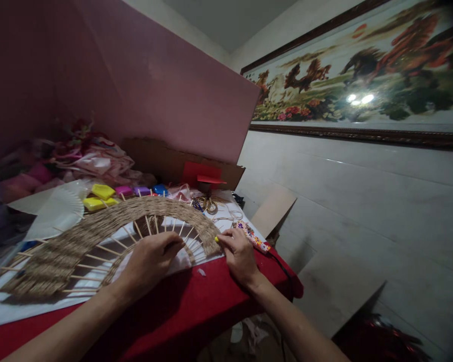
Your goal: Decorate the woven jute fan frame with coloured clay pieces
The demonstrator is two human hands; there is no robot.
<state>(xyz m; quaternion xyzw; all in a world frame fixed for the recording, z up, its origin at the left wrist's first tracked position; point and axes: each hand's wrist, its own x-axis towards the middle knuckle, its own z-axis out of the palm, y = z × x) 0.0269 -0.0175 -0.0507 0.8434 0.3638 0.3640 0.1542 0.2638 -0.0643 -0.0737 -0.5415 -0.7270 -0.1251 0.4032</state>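
A fan-shaped arch of woven straw rope [136,211] with thin wooden sticks running through it lies on white paper [7,309] over a red cloth [196,311]. My right hand [239,254] is at the arch's right end, thumb and fingertips pinched on a small yellow lump [216,239] that looks like clay. My left hand [151,256] rests over the inner curve, its fingers curled together near the stick ends. What its fingertips hold, if anything, is hidden. Beneath the sticks runs a narrower rope arc [191,255].
Behind the arch are yellow packets [103,191], a purple packet [141,191] and a blue packet [160,189]. Scissors [210,206] lie farther back. A flower-patterned strip [252,236] is beside my right hand. A pale pleated fan [60,206] stands at left.
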